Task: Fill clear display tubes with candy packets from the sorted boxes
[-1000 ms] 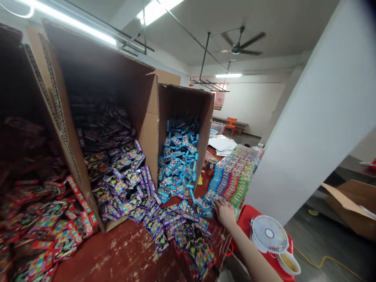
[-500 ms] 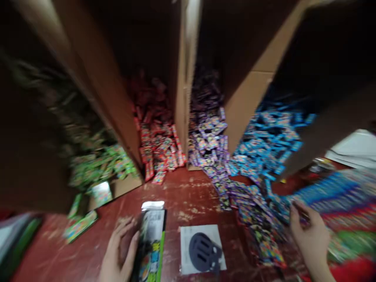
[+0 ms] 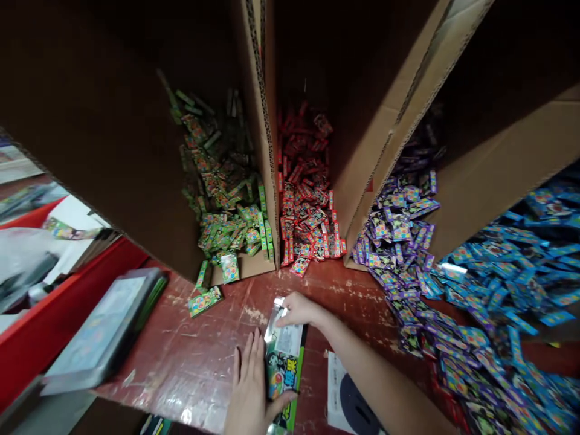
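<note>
A flat printed plastic bag (image 3: 285,362), green and black with a clear top, lies on the red-brown table. My left hand (image 3: 251,377) rests along its left side, fingers stretched out and the thumb across its lower part. At the bag's top end, my right hand (image 3: 296,311) has its fingers closed on the clear edge. Whether the bag's mouth is parted cannot be seen. Right of the bag, partly under my right forearm, are a white sheet (image 3: 336,386) and a dark round flat piece (image 3: 356,405).
Upright cardboard boxes hold green packets (image 3: 231,229), red packets (image 3: 308,223), purple packets (image 3: 399,223) and blue packets (image 3: 521,254). Purple and blue ones spill over the table at right. A stack of plastic bags (image 3: 104,332) lies at left beside a red bin (image 3: 27,344).
The view has turned left. My right hand has come from the packets at far right to the bag's top edge. My left hand has moved from beside the bag onto it.
</note>
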Tool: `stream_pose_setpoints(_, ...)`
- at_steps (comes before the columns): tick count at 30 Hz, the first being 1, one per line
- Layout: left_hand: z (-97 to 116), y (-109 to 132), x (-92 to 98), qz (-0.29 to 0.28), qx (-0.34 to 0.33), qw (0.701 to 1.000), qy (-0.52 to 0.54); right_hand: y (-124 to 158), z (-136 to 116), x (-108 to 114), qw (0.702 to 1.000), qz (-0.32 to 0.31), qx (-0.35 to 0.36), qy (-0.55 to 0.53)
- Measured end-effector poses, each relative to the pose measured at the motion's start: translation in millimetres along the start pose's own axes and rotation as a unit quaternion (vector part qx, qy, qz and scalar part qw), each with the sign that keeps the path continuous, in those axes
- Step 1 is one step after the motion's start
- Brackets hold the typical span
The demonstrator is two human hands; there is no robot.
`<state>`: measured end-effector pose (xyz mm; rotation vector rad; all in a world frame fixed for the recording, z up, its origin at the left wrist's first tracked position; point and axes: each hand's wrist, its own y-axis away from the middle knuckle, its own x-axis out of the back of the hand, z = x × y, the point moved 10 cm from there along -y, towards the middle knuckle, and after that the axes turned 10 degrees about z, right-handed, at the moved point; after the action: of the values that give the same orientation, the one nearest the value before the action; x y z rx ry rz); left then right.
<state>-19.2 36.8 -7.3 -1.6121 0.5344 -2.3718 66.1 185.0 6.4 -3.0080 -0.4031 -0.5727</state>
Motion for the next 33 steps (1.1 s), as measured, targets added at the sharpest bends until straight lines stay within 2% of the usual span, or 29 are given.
stream_pose_setpoints(3,2.1,-7.6,3.6,0.003,0.012,0.999,0.033,12.8,-14.5,-15.8,0.995,-0.096,0.013,-0.014)
stream_pose_setpoints(6,1.8,-25.0,24.7,0.041,0.061,0.994,0.08,25.4,-34.5,-16.1,0.992,-0.115,0.02,-0.044)
stream_pose_setpoints(8,7.2,-40.2,39.4,0.041,0.074,0.988,0.126,33.5,-47.8,-9.7,0.991,-0.115,0.023,-0.06)
stream_pose_setpoints(10,15.0,-55.8,49.6,0.013,0.076,0.982,0.17,39.2,-62.9,10.1,0.996,-0.066,0.042,-0.046)
stream_pose_setpoints(13,30.7,-75.1,57.6,-0.045,0.058,0.976,0.203,50.9,-99.8,57.1,0.984,0.078,0.148,0.061)
stream_pose_setpoints(14,37.2,-79.8,58.8,-0.065,0.043,0.977,0.2,56.9,-113.7,65.1,0.971,0.092,0.195,0.106)
stream_pose_setpoints(16,49.6,-85.7,59.7,-0.1,0.006,0.98,0.172,67.3,-130.9,65.2,0.945,0.039,0.271,0.177)
stream_pose_setpoints(18,55.8,-86.5,59.9,-0.127,-0.026,0.984,0.123,72.9,-131.3,67.1,0.929,-0.025,0.303,0.21)
stream_pose_setpoints(19,55.9,-85.0,60.2,-0.139,-0.038,0.985,0.097,73.2,-128.0,74.2,0.926,-0.033,0.306,0.217)
stream_pose_setpoints(22,49.5,-74.4,61.3,-0.174,-0.065,0.981,0.057,70.1,-112.7,105.6,0.928,0.001,0.292,0.232)
stream_pose_setpoints(24,46.3,-66.0,59.3,-0.209,-0.07,0.973,0.066,71.5,-105.1,117.1,0.931,0.016,0.28,0.235)
stream_pose_setpoints(26,51.6,-63.8,57.7,-0.225,-0.069,0.966,0.104,77.1,-104.8,112.4,0.932,0.005,0.277,0.234)
stream_pose_setpoints(28,64.2,-70.8,56.3,-0.21,-0.057,0.963,0.16,86.2,-113.6,98.8,0.929,-0.005,0.293,0.224)
stream_pose_setpoints(29,70.6,-77.2,55.3,-0.192,-0.043,0.961,0.193,90.0,-119.1,95.2,0.929,0.011,0.299,0.219)
stream_pose_setpoints(31,76.7,-90.1,50.2,-0.151,0.012,0.953,0.262,92.9,-123.0,107.6,0.936,0.118,0.268,0.197)
stream_pose_setpoints(33,73.4,-98.8,43.5,-0.107,0.088,0.931,0.338,93.8,-104.1,131.6,0.95,0.228,0.168,0.132)
